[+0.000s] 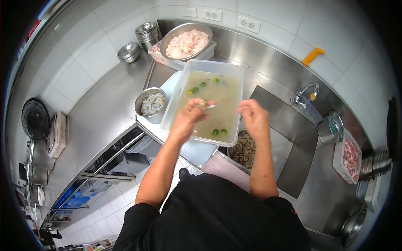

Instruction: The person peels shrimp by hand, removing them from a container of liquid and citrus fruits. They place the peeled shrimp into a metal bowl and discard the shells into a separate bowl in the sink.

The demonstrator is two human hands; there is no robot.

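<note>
My left hand (192,115) is closed in a pinch over a plastic tub (239,83) of cloudy liquid with several green citrus fruits (215,132) floating in it. Between its fingers is a small pale shrimp (210,107), partly hidden. At the tub's right rim, my right hand (254,115) has its fingers curled together and slightly blurred; what they hold, if anything, does not show. Left of the tub, a metal bowl (139,109) contains peeled shrimp (152,103). Unpeeled brownish shrimp (243,152) lie in a container below my right forearm, at the sink.
Behind the tub, a metal bowl of pale meat strips (188,44) rests on a plastic container. The sink (289,154) and faucet (307,94) are to the right, with a tub of red meat (351,159) beyond. Stacked metal bowls (146,35) stand at the back left.
</note>
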